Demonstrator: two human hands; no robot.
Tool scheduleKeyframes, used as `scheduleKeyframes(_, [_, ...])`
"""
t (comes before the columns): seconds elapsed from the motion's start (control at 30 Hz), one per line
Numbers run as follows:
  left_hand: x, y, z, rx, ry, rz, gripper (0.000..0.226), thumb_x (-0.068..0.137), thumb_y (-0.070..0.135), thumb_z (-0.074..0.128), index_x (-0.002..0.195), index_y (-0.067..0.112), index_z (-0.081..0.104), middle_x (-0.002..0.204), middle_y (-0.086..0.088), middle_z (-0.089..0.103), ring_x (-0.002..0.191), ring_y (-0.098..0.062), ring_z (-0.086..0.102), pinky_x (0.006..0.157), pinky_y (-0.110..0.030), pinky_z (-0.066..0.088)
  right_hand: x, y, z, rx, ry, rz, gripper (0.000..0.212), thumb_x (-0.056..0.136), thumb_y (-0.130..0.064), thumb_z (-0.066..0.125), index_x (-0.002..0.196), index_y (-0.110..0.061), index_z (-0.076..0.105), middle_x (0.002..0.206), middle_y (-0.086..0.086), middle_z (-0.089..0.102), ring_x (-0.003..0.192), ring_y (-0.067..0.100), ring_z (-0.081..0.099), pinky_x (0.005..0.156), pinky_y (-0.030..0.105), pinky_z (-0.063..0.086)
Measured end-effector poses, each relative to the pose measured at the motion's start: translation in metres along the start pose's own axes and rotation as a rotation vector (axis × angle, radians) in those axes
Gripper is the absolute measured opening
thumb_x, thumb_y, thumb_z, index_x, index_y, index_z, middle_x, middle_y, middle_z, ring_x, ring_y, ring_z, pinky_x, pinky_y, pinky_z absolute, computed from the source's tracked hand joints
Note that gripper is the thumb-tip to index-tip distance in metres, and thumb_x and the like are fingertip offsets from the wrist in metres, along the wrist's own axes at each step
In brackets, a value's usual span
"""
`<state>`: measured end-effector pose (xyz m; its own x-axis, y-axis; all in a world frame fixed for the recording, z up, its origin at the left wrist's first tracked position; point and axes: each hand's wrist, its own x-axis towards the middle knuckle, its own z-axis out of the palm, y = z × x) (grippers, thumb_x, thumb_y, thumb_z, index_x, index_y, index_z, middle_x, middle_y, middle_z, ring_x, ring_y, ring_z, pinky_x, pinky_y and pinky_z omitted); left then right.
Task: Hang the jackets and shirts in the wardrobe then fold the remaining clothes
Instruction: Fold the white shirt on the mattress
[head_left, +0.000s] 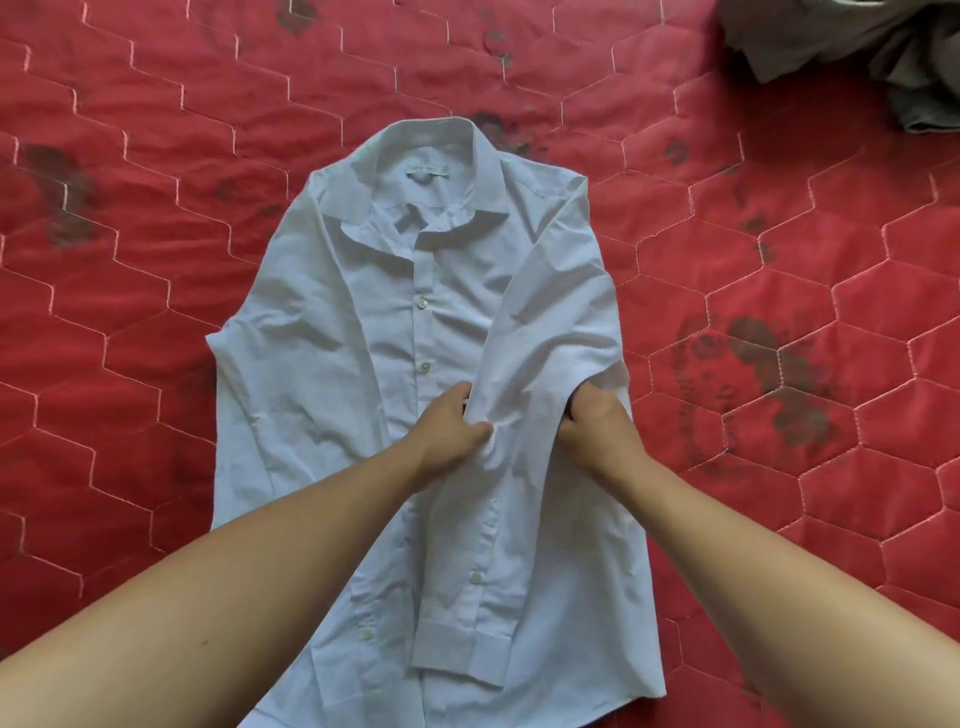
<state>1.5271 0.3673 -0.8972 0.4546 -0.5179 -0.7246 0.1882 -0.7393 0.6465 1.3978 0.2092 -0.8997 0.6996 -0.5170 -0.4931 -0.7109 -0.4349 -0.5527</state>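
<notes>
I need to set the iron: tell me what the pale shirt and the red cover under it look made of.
Pale shirt: looks like thin woven cotton or a cotton blend, matte, creasing sharply where both hands bunch the sleeve. Red cover: quilted fabric with a slight sheen, stitched in hexagons, probably synthetic.

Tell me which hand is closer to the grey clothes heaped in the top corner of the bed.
Right. The right hand grips the shirt sleeve on the side toward the grey clothes; the left hand holds it farther across, away from them.

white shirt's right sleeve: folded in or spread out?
Folded in: the sleeve lies across the white shirt front, cuff toward the hem, both hands gripping it.
</notes>
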Motion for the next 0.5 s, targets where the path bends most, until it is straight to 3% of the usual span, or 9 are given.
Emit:
scheduleKeyframes(0.07, [-0.001,-0.002,-0.003,-0.005,0.000,0.007,0.036,0.088,0.014,0.061,0.123,0.021,0.059,0.110,0.001,0.068,0.095,-0.019,0.069,0.074,-0.031,0.059,0.009,-0.004,-0.001,0.200,0.068,-0.147,0.033,0.081,-0.013,0.068,0.113,-0.011,0.066,0.112,0.008,0.068,0.107,0.028,0.063,0.090,0.044,0.054])
scheduleKeyframes(0.17, [0.000,-0.006,-0.006,0.026,0.006,0.018,0.030,0.090,0.012,0.062,0.120,0.017,0.062,0.107,0.001,0.069,0.095,-0.018,0.069,0.078,-0.033,0.058,0.032,0.014,-0.007,-0.260,0.183,-0.343,0.051,0.078,-0.020,0.063,0.129,-0.009,0.061,0.129,0.018,0.061,0.123,0.045,0.050,0.108,0.053,0.041])
scheduleKeyframes(0.27, [0.002,-0.009,-0.009,0.075,-0.010,0.017,0.027,0.089,0.013,0.064,0.116,0.015,0.064,0.105,-0.002,0.070,0.092,-0.021,0.069,0.076,-0.033,0.056,0.048,0.040,-0.026,-0.607,0.194,-0.359,0.065,0.091,-0.039,0.052,0.147,-0.009,0.047,0.151,0.017,0.047,0.140,0.039,0.037,0.118,0.055,0.028])
scheduleKeyframes(0.33, [0.003,-0.010,-0.011,0.090,-0.029,0.017,0.030,0.088,0.014,0.065,0.117,0.016,0.065,0.106,-0.002,0.070,0.094,-0.021,0.069,0.078,-0.034,0.057,0.054,0.053,-0.037,-0.756,0.204,-0.404,0.068,0.091,-0.044,0.042,0.149,-0.009,0.045,0.153,0.019,0.045,0.143,0.040,0.032,0.117,0.063,0.026])
scheduleKeyframes(0.4, [0.004,-0.010,-0.012,0.099,-0.037,0.021,0.030,0.087,0.017,0.066,0.118,0.016,0.065,0.107,-0.002,0.071,0.096,-0.022,0.069,0.085,-0.042,0.058,0.056,0.062,-0.044,-0.811,0.191,-0.455,0.060,0.090,-0.030,0.044,0.144,-0.005,0.050,0.148,0.022,0.049,0.141,0.042,0.036,0.114,0.066,0.029])
scheduleKeyframes(0.47, [0.003,-0.010,-0.013,0.116,-0.026,0.024,0.029,0.088,0.023,0.067,0.116,0.016,0.064,0.108,-0.002,0.070,0.098,-0.023,0.068,0.089,-0.046,0.057,0.051,0.068,-0.048,-0.743,0.237,-0.509,0.045,0.084,-0.009,0.055,0.128,-0.004,0.062,0.134,0.022,0.058,0.126,0.045,0.050,0.103,0.060,0.042])
scheduleKeyframes(0.5, [0.002,-0.012,-0.014,0.106,-0.028,0.017,0.031,0.088,0.028,0.068,0.116,0.017,0.063,0.109,-0.002,0.070,0.099,-0.022,0.068,0.090,-0.046,0.056,0.045,0.069,-0.052,-0.671,0.312,-0.481,0.036,0.081,-0.003,0.056,0.115,-0.004,0.066,0.121,0.020,0.063,0.113,0.045,0.056,0.091,0.056,0.049])
